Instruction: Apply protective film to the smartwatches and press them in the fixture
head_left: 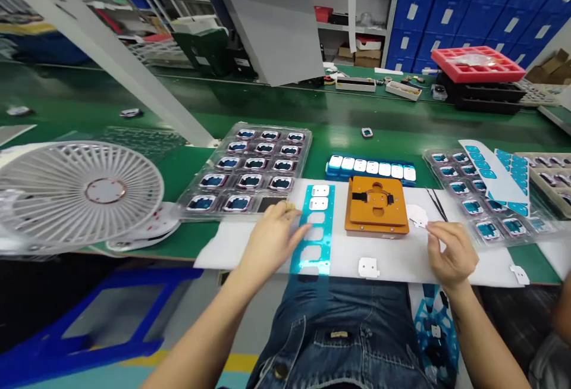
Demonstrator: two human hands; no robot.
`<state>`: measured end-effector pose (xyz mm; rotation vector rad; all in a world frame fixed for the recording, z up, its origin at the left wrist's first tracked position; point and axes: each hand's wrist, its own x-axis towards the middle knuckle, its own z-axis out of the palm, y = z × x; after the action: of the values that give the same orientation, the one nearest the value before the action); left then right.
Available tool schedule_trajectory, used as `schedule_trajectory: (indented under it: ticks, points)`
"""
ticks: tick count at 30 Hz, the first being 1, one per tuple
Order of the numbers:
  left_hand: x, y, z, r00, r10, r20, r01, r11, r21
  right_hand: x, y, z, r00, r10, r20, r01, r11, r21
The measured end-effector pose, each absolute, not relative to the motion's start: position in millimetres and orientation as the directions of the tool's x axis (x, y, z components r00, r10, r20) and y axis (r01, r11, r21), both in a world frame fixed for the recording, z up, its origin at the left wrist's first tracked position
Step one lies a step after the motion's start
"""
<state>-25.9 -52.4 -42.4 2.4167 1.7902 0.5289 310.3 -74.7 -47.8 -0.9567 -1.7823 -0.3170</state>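
Note:
My left hand [275, 231] hovers over the left edge of a blue film strip [327, 231], its thumb stretched away from the curled fingers and nothing visible between them. White rounded-square stickers [319, 203] sit at the strip's far end; its nearer windows show no white stickers. My right hand [452, 252] pinches the edge of a small white cut-out piece [418, 216] with thumb and forefinger. Between the hands stands an orange fixture block [377, 207] with a black part on top. Black tweezers [437, 204] lie beyond the right fingertips.
A clear tray [191, 213] of framed parts lies left, beside a white fan [82, 193]. Another parts tray [486, 240] with sticker sheets [484, 169] is at right. Behind the fixture is a blue-edged row of white stickers [372, 167]. A loose white piece [368, 267] lies near the front edge.

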Motion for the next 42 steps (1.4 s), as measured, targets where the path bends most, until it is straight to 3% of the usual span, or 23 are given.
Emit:
schedule_trajectory:
  ticks: [3, 8, 15, 19, 22, 24, 29, 32, 36, 39, 42]
  points:
    - [-18, -63, -57, 0.223, 0.945, 0.238, 0.925, -0.282, 0.255, 279, -90, -38, -0.252, 0.469, 0.847, 0.587, 0.77, -0.251]
    - [-6, -67, -53, 0.197, 0.962, 0.187, 0.889, -0.256, 0.379, 217, -103, -25, -0.563, 0.587, 0.581, 0.42, 0.809, -0.411]
    - [-5, -125, -38, 0.317, 0.936, 0.149, 0.728, -0.342, 0.594, 182, -99, -38, -0.613, 0.67, 0.418, 0.451, 0.731, -0.511]
    - [-18, -153, -46, 0.162, 0.984, 0.075, 0.616, -0.161, 0.771, 183, -98, -49, -0.642, 0.71, 0.289, 0.52, 0.681, -0.516]
    - [-23, -160, -60, -0.039, 0.997, -0.065, 0.585, 0.075, 0.807, 183, -98, -54, -0.64, 0.714, 0.283, 0.516, 0.673, -0.53]
    - [-20, -160, -69, -0.04, 0.988, -0.147, 0.549, 0.145, 0.823, 182, -98, -54, -0.626, 0.723, 0.294, 0.511, 0.664, -0.545]
    - [-2, -159, -77, 0.216, 0.962, -0.165, 0.365, 0.077, 0.928, 185, -102, -52, -0.6, 0.73, 0.326, 0.48, 0.655, -0.583]
    - [4, -159, -75, 0.359, 0.894, -0.267, 0.246, 0.185, 0.951, 190, -103, -52, -0.613, 0.72, 0.326, 0.459, 0.66, -0.594]
    - [12, -155, -76, 0.223, 0.931, -0.29, 0.041, 0.288, 0.957, 194, -101, -54, -0.626, 0.695, 0.353, 0.414, 0.68, -0.604]
    - [18, -151, -75, 0.145, 0.957, -0.25, 0.035, 0.247, 0.968, 193, -101, -56, -0.631, 0.698, 0.34, 0.413, 0.673, -0.614]
    - [20, -150, -75, 0.142, 0.964, -0.223, 0.046, 0.219, 0.975, 187, -103, -53, -0.645, 0.703, 0.299, 0.49, 0.68, -0.545]
